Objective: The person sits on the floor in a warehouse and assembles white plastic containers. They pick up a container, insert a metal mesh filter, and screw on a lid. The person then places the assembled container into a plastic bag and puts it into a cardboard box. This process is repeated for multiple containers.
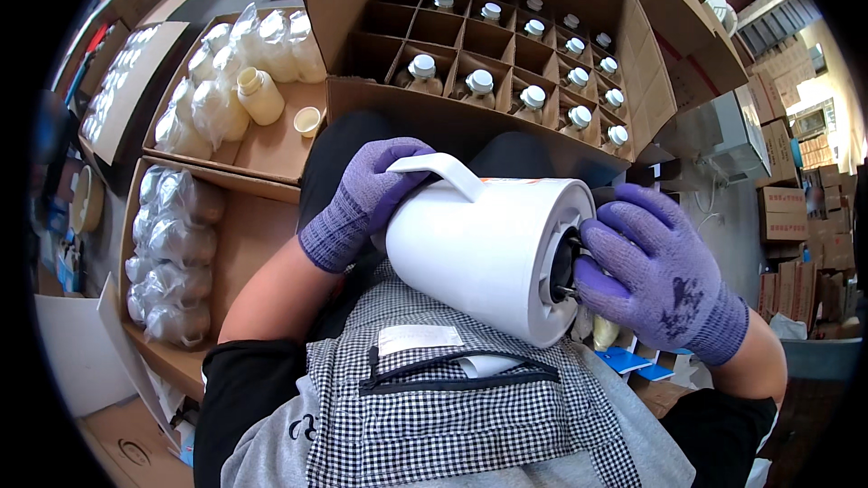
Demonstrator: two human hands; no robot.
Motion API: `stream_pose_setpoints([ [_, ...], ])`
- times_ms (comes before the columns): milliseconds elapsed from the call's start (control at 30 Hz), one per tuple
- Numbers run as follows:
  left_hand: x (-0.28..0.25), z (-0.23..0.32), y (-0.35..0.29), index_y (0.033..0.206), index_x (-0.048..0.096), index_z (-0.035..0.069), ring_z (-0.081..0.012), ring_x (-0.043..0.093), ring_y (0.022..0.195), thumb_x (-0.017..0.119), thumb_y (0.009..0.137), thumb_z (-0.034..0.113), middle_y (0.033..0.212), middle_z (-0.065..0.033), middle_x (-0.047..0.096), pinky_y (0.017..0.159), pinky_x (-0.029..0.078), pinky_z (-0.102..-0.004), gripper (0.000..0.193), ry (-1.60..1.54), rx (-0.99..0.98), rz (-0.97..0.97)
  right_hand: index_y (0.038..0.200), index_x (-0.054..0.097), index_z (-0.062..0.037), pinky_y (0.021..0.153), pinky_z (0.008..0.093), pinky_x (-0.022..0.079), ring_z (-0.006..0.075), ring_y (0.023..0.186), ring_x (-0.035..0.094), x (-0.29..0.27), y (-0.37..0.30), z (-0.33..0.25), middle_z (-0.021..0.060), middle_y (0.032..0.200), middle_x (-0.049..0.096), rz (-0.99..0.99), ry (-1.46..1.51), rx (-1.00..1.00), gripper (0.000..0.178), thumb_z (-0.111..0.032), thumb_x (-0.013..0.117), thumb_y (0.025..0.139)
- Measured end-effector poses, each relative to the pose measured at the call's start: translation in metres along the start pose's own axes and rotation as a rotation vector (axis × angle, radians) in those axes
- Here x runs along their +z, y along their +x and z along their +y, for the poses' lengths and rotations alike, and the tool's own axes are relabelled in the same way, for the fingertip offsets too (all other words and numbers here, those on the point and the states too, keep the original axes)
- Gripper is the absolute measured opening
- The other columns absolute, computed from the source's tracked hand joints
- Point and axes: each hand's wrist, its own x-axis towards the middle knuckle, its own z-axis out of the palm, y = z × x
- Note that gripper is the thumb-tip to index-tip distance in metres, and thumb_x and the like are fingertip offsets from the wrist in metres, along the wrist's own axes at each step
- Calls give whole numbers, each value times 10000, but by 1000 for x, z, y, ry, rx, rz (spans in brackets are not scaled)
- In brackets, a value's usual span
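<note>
A large white jug (479, 248) with a loop handle lies on its side across my lap, over a checked apron. My left hand (366, 194), in a purple knitted glove, is wrapped round the handle side at the jug's left end. The round end of the jug faces right and has a recessed black fitting (562, 267) with small metal parts. My right hand (655, 262), gloved the same way, has its fingers bent and closed on this fitting. The fingertips partly cover the fitting, so its far side is hidden.
Ahead stands a divided cardboard carton (655, 63) with several white-capped bottles (479, 83). To the left, one cardboard tray (271, 158) holds wrapped cream bottles and an uncapped one (260, 97); another tray (258, 253) holds wrapped clear containers (176, 253). Stacked boxes (782, 212) stand at right.
</note>
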Motion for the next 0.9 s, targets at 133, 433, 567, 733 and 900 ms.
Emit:
stream_pose_setpoints([
  [133, 2, 20, -11, 1000, 760, -18, -235, 735, 908, 608, 943, 222, 997, -158, 756, 876, 576, -338, 290, -63, 82, 81, 1105, 652, -48, 927, 351, 555, 189, 890, 701, 42, -11, -4, 75, 969, 698, -210, 1154, 744, 228, -245, 642, 991],
  [433, 1, 20, -8, 967, 731, -42, -248, 728, 937, 591, 993, 277, 1020, -199, 750, 885, 579, -364, 350, -241, 36, 65, 1085, 663, -108, 1013, 484, 519, 293, 1056, 659, 17, -39, -3, 117, 1103, 672, 189, 602, 306, 230, -227, 691, 891],
  [567, 13, 19, -2, 1025, 754, -14, -209, 728, 901, 587, 984, 280, 987, -144, 760, 851, 581, -333, 341, -347, 21, 51, 1050, 677, -156, 1063, 528, 479, 296, 1138, 607, 10, -22, -6, 119, 1160, 634, 56, -21, 20, 334, -257, 728, 735],
  [733, 16, 11, -1, 1036, 763, -1, -187, 730, 879, 601, 972, 231, 970, -113, 765, 834, 581, -318, 290, -265, 60, 93, 1053, 673, -75, 956, 452, 556, 269, 925, 700, 33, -24, -1, 101, 912, 677, -97, 762, 458, 256, -281, 676, 901],
  [900, 26, -2, -8, 1005, 736, -25, -198, 708, 909, 610, 981, 207, 997, -148, 756, 867, 556, -319, 265, -116, 7, 132, 1231, 608, -11, 762, 365, 570, 229, 871, 703, 91, -45, -2, 109, 1019, 686, 58, 1751, 1244, 395, -348, 601, 1027],
])
